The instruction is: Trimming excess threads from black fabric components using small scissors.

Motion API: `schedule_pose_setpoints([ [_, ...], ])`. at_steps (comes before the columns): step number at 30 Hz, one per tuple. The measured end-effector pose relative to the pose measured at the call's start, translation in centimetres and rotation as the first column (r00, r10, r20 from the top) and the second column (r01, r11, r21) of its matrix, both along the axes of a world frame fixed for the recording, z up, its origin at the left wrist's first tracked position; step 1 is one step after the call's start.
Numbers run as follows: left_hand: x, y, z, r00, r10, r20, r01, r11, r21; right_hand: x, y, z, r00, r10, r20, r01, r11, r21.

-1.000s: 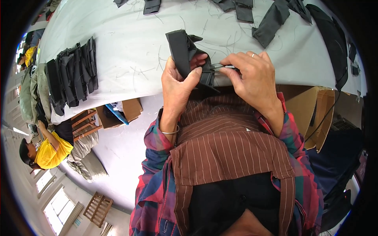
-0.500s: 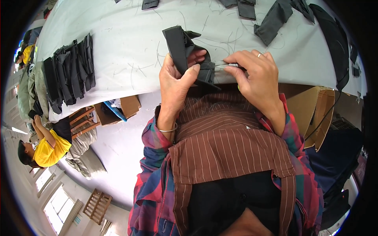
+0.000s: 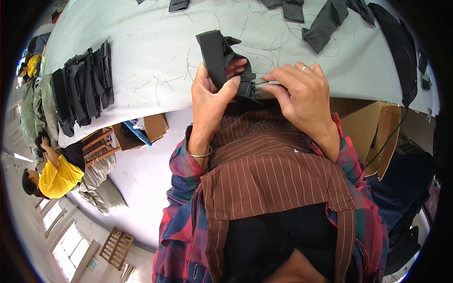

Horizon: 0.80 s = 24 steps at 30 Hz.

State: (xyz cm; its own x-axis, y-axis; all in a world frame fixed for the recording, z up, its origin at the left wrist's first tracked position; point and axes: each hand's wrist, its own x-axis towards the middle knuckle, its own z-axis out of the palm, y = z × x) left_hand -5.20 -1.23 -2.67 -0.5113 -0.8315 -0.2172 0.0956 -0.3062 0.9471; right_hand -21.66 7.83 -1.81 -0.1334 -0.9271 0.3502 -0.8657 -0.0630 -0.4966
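A folded dark grey fabric piece (image 3: 212,55) stands up out of my left hand (image 3: 211,96), pinched at its lower part between thumb and fingers above the near table edge. My right hand (image 3: 306,93) is closed round small metal thread snips (image 3: 260,84), mostly hidden by the fingers. Their thin tips reach the right end of the fabric; whether they touch it or a thread there, I cannot tell.
The white-covered table (image 3: 141,52) is strewn with loose threads. A row of folded dark pieces (image 3: 82,87) lies at left, more pieces (image 3: 325,26) at far right. Cardboard boxes (image 3: 155,128) stand below. A co-worker in yellow (image 3: 61,175) is at left.
My right hand has moved left, bringing the snips' tips up to the fabric's right end. My left hand and the fabric are nearly still. The co-worker's arms have shifted.
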Motion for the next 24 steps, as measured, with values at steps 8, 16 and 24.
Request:
schedule_pose_setpoints([
  [8,0.0,-0.1,-0.2,1.000,-0.009,0.007,0.009,1.000,-0.014,0.1,-0.2,0.4,0.999,0.014,-0.048,-0.011,0.999,0.049],
  [16,0.0,-0.1,0.1,1.000,-0.004,0.008,0.004,1.000,0.006,0.2,-0.3,-1.0,0.952,-0.062,0.299,0.020,0.990,0.140],
  [24,0.0,0.0,-0.1,1.000,-0.012,0.011,0.012,1.000,-0.018,0.0,-0.4,-1.7,0.835,-0.131,0.534,0.129,0.991,0.042],
])
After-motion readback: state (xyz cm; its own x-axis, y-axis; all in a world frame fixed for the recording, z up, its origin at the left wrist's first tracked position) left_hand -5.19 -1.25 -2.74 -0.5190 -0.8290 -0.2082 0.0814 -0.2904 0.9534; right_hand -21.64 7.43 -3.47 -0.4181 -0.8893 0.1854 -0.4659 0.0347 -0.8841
